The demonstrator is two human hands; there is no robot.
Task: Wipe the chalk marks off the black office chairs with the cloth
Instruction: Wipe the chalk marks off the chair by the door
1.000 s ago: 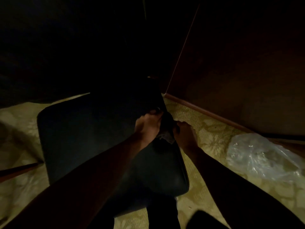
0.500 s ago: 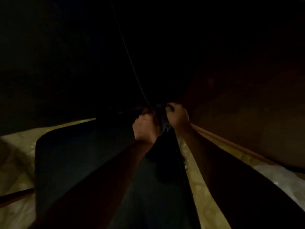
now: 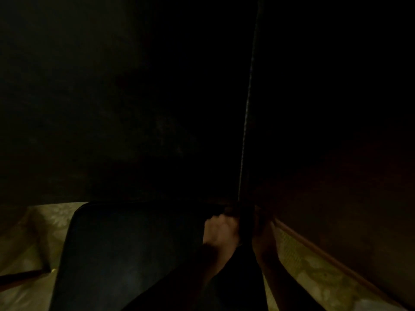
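Observation:
The black office chair's seat [image 3: 125, 250] fills the lower left, and its dark backrest [image 3: 157, 120] rises above with a pale seam down its right edge. At the seat's back right corner my left hand [image 3: 221, 230] is curled into a fist, gripping a dark cloth [image 3: 246, 221]. My right hand [image 3: 263, 234], very dim, holds the same cloth from the right side. No chalk marks show in this light.
Yellow patterned carpet [image 3: 298, 265] lies on both sides of the chair. A wooden skirting board [image 3: 314, 250] and a dark wooden wall [image 3: 348, 176] run along the right. A wooden bar [image 3: 22, 277] pokes in at the lower left.
Both hands have moved with the cloth from the seat's right edge to its back corner by the backrest. The view has tilted up, and the plastic bag has dropped out of sight.

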